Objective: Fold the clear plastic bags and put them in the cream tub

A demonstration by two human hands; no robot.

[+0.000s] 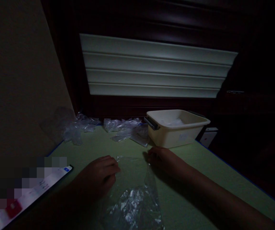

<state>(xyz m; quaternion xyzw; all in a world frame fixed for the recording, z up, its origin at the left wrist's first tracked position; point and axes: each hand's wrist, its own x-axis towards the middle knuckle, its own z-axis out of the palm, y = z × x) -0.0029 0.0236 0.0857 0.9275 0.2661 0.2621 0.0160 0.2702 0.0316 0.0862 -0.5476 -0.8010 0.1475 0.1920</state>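
A clear plastic bag (pixel 137 201) lies on the green table, its lower part crumpled and shiny and its upper part flatter. At its upper left edge is my left hand (pixel 101 174), fingers loosely bent, a gap showing between thumb and forefinger, fingertips at the film. My right hand (pixel 160 156) is closed at the bag's upper right corner, with its fingers curled down; the dim light partly hides its grip.
A cream plastic tub (pixel 171 135) with dark handles stands at the back right, clear film inside. Crumpled clear bags (pixel 125 127) lie along the back edge, and more clear plastic (pixel 75 127) at the back left. A lit phone (pixel 43 183) lies at the left. A white boxlike item (pixel 208 137) is beyond the right edge.
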